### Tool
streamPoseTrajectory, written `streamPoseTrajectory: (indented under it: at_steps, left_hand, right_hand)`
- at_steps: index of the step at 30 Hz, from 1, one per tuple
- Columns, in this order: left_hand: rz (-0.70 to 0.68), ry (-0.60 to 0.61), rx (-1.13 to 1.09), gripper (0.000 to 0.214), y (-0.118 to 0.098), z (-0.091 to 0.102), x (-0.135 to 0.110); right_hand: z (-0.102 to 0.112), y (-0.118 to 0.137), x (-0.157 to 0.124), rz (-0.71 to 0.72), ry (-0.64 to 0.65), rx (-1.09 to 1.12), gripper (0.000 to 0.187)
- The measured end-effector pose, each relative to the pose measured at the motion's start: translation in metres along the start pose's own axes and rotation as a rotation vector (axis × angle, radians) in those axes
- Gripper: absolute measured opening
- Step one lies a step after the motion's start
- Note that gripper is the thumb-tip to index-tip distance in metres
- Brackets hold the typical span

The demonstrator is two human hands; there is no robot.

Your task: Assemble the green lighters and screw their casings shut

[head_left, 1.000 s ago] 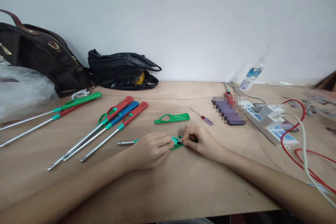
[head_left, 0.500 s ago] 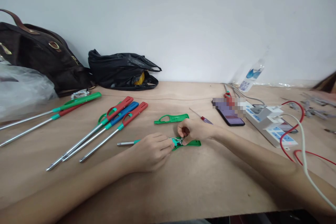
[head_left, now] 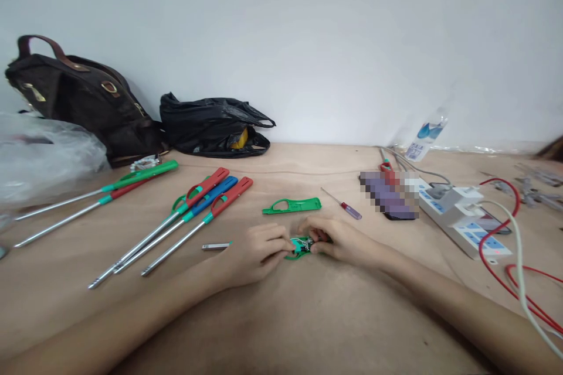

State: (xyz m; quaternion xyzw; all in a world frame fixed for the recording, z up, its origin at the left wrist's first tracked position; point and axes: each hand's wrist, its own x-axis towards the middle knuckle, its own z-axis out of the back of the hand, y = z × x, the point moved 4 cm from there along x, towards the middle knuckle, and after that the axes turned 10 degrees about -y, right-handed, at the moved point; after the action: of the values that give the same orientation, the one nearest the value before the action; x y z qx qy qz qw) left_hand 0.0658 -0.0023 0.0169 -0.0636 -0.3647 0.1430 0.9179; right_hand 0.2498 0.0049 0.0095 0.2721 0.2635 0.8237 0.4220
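Observation:
An opened green gas lighter lies between my hands, its inner parts and thin pale wires showing. Its metal tube sticks out to the left from behind my left hand, which is closed on the lighter's body. From the right, my right hand pinches at the inner parts with thumb and fingers, covering the handle's far end. Just beyond lies the loose green handle half. Farther right is a small screwdriver with a red and purple handle.
Several assembled lighters lie to the left. Behind them are a black plastic bag and a dark backpack. At right are a phone, a power strip, red cables and a leaning bottle.
My right hand has come lower against the lighter's right part, hiding the handle end that showed before. My left hand keeps its hold. The whole view has shifted slightly.

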Motion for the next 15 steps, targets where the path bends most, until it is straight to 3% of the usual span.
streamPoseTrajectory:
  at_steps: [3,6,15]
  left_hand:
    - [0.136,-0.101,-0.159,0.02,0.006,0.007,0.004]
    - [0.203,-0.137,-0.144,0.019,0.009,0.013,0.007]
    - [0.241,0.036,0.045,0.02,0.016,0.007,0.001]
  right_hand:
    - [0.001,0.005,-0.001,0.059,0.024,-0.032,0.031]
    - [0.001,0.008,-0.002,0.113,0.036,-0.058,0.029]
    - [-0.002,0.009,-0.007,0.155,0.035,-0.286,0.028]
